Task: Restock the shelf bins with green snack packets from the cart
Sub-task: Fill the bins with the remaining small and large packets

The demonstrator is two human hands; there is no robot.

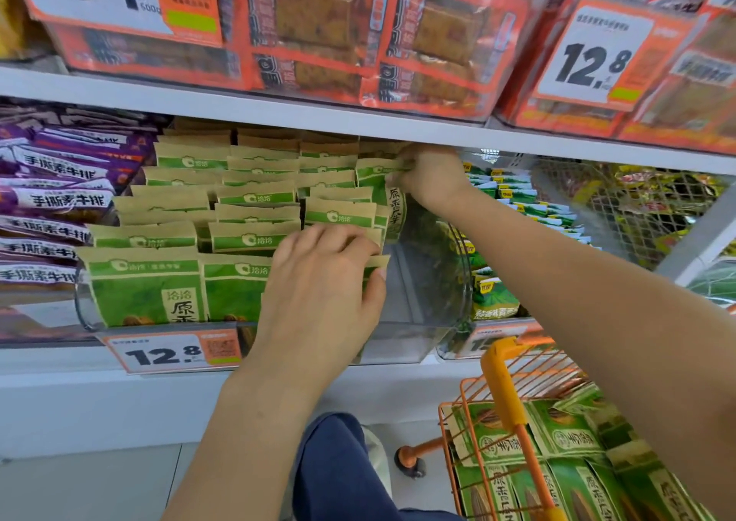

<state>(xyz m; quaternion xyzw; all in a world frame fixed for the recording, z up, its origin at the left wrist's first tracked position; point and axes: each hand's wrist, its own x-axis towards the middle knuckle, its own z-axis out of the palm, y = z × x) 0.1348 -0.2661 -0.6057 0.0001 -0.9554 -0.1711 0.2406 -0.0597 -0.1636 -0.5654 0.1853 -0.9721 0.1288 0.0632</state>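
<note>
Green and kraft-paper snack packets [171, 238] stand in rows inside a clear plastic shelf bin [422, 305] on the middle shelf. My left hand [322, 281] lies on the front packets of the right-hand row, fingers over their tops and thumb against a packet's edge. My right hand [430, 178] reaches deep under the upper shelf and pinches the top of a green packet [392, 196] at the back of that row. More green packets [557, 437] lie in the orange wire cart [498, 377] at the lower right.
Purple packets [55, 198] fill the bin to the left. A wire basket of yellow-green packets [637, 198] sits to the right. Orange-red packs [358, 35] crowd the upper shelf. A price tag reading 12.8 [167, 353] hangs below the bin. My blue-trousered leg [338, 465] is below.
</note>
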